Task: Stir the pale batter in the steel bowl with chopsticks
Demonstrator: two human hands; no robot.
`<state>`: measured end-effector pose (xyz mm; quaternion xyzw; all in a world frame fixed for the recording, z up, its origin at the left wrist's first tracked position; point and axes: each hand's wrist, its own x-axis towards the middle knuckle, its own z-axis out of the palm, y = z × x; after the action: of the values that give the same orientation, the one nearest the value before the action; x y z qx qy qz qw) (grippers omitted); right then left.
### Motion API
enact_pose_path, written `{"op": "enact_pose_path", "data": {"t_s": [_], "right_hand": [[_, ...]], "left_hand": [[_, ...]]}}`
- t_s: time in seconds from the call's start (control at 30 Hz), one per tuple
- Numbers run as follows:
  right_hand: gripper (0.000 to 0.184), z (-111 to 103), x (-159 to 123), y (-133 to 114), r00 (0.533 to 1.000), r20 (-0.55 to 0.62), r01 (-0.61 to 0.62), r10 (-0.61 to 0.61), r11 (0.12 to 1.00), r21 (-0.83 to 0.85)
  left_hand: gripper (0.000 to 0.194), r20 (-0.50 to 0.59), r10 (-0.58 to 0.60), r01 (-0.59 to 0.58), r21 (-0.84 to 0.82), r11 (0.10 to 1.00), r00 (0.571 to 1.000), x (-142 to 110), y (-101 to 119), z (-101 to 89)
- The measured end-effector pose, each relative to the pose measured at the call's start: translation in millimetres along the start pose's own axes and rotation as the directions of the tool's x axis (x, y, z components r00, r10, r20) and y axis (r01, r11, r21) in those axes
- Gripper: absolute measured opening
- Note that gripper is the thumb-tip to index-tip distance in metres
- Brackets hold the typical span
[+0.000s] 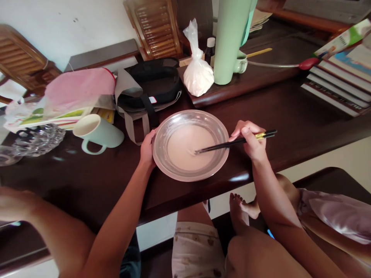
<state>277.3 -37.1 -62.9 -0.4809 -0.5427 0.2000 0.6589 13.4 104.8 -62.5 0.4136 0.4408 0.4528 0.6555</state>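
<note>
A wide metal bowl (191, 178) on the dark table holds a pale, creamy liquid (188, 143). My left hand (147, 150) grips its left side, thumb along the rim and the other fingers hidden by the wall. In my right hand (251, 139) is a pair of black chopsticks (220, 146) with gold bands near the back ends. They slant to the left over the right rim, and their tips dip into the liquid near the middle.
Behind the bowl stand a tied plastic bag of white powder (198, 77) and a tall green flask (230, 46). To the left are a pale mug (108, 133), a black-grey bag (156, 85) and a glass dish (40, 141). Books (339, 85) lie right. Other people sit both sides.
</note>
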Motion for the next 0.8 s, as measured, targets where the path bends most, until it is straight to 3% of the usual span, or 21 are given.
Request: {"op": "enact_pose_path", "data": {"t_s": [0.13,0.2,0.27,0.33,0.4,0.47,0.57,0.63,0.7,0.73,0.8], "right_hand": [[0.025,0.7,0.6,-0.2,0.992,0.129,0.031,-0.013,0.99,-0.139],[0.026,0.8,0.6,0.0,0.998,0.044,0.049,-0.043,0.988,-0.147],[0.027,0.9,0.1,0.5,0.999,-0.036,0.033,-0.034,0.999,-0.041],[0.027,1.1,-0.5,0.8,1.0,0.004,0.021,-0.021,1.0,0.011],[0.026,1.3,-0.8,0.5,0.996,0.084,0.045,-0.038,0.996,-0.082],[0.026,0.9,-0.8,0.2,0.997,0.065,0.062,-0.052,0.983,-0.174],[0.03,0.4,-0.9,-0.2,0.999,-0.042,0.023,-0.025,0.997,-0.068],[0.029,0.8,-0.8,-0.9,1.0,0.026,0.007,-0.006,1.0,-0.019],[0.026,1.3,-0.3,-1.6,0.992,0.128,0.037,-0.023,0.993,-0.11],[0.025,1.4,-0.1,-1.8,0.99,0.139,0.057,-0.034,0.985,-0.165],[0.026,1.0,0.2,-1.5,0.997,0.054,0.063,-0.053,0.981,-0.183]], "left_hand": [[0.024,-0.007,0.003,-0.003,0.017,1.0,1.0,0.0,0.2,0.7],[0.024,-0.011,0.009,-0.009,0.019,1.0,1.0,0.1,0.2,0.8],[0.024,-0.009,0.009,-0.009,0.023,1.0,1.0,0.1,0.2,0.9],[0.024,-0.016,0.014,-0.013,0.026,1.0,1.0,0.2,0.3,1.0],[0.024,-0.012,0.014,-0.014,0.028,1.0,1.0,0.1,0.6,1.1],[0.025,0.002,0.014,-0.015,0.033,0.999,1.0,-0.1,0.9,1.1],[0.024,0.017,0.011,-0.012,0.031,0.999,1.0,-0.6,1.2,0.7],[0.024,0.009,0.015,-0.016,0.028,0.999,1.0,-0.9,1.1,0.4],[0.025,0.004,0.018,-0.018,0.03,0.999,1.0,-1.1,0.8,0.3],[0.025,0.006,0.015,-0.015,0.028,0.999,1.0,-1.1,0.6,0.3],[0.026,0.013,0.007,-0.007,0.014,1.0,1.0,-0.8,0.3,0.5]]}}
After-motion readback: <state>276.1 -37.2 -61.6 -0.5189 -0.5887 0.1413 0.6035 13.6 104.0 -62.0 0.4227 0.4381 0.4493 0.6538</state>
